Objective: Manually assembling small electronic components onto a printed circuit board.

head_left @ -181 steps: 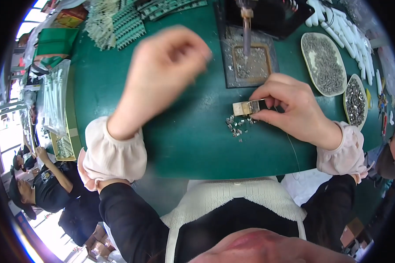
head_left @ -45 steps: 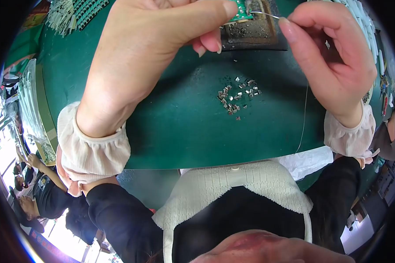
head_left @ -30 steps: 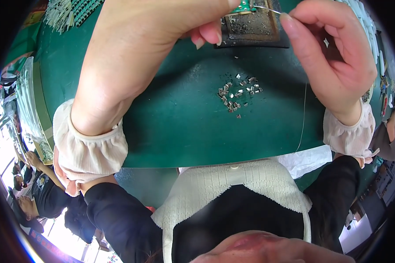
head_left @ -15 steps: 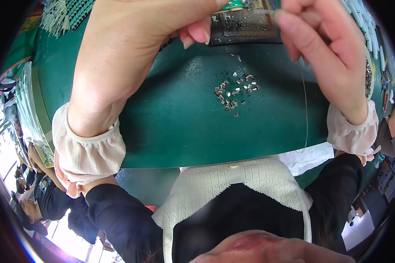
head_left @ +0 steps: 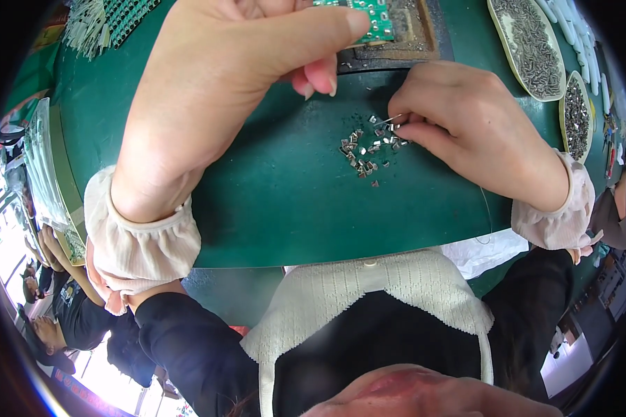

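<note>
My left hand [head_left: 209, 80] is closed on a green circuit board [head_left: 378, 19] at the top edge, the thumb lying over it. Part of the board is hidden by the fingers and cut off by the picture's edge. My right hand [head_left: 469, 121] is closed in a pinch on a thin silvery wire [head_left: 388, 119], its tip pointing left over a loose pile of small shiny metal clips [head_left: 360, 158]. The fingertips are right beside the pile; I cannot tell whether they touch a clip. A fine strand [head_left: 487, 205] hangs below the right wrist.
Under the board sits a dark, dirty tray [head_left: 424, 38]. A dish of small screws [head_left: 528, 52] and a dish of metal parts [head_left: 576, 118] stand at right, beside white sticks [head_left: 570, 24]. Green boards [head_left: 129, 21] lie far left. A co-worker [head_left: 76, 313] is at left.
My right hand has come down and left from the upper right to the clip pile, uncovering the dishes. My left hand has shifted slightly, with more of the circuit board showing.
</note>
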Tool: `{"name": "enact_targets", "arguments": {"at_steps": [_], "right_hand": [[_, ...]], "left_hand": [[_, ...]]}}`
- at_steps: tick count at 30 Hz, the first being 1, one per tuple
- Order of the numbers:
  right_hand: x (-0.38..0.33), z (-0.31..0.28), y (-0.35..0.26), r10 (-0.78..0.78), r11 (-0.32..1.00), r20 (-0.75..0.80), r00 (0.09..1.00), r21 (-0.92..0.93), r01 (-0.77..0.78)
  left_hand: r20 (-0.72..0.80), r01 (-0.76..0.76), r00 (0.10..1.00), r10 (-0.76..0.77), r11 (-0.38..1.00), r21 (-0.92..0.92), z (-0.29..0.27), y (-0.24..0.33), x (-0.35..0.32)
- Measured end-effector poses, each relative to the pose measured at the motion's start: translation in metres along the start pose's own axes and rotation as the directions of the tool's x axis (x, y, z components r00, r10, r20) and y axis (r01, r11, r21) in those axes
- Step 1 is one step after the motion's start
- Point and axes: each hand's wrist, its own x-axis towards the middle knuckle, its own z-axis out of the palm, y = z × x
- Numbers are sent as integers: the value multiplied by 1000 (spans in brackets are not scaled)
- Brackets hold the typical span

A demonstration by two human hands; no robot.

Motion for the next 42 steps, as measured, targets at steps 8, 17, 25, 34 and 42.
{"name": "enact_targets", "arguments": {"at_steps": [8,17,25,34,42], "right_hand": [[-2,-8,-10,71,997,21,997,37,-71],[-4,-28,-18,184,961,-46,982,216,-170],[-7,-7,-14,264,934,-303,916,318,-165],[9,-29,-22,221,975,-204,954,58,-214],[15,-35,-27,306,951,-149,940,0,-309]], "left_hand": [[7,21,1000,-21,1000,-21,-2,-6,0],[58,40,998,-38,999,-26,3,-16,-1],[229,-69,969,97,990,-126,-2,-34,4],[245,184,953,-177,983,-6,-8,-16,1],[252,177,957,-144,978,-113,-6,-15,3]]}}
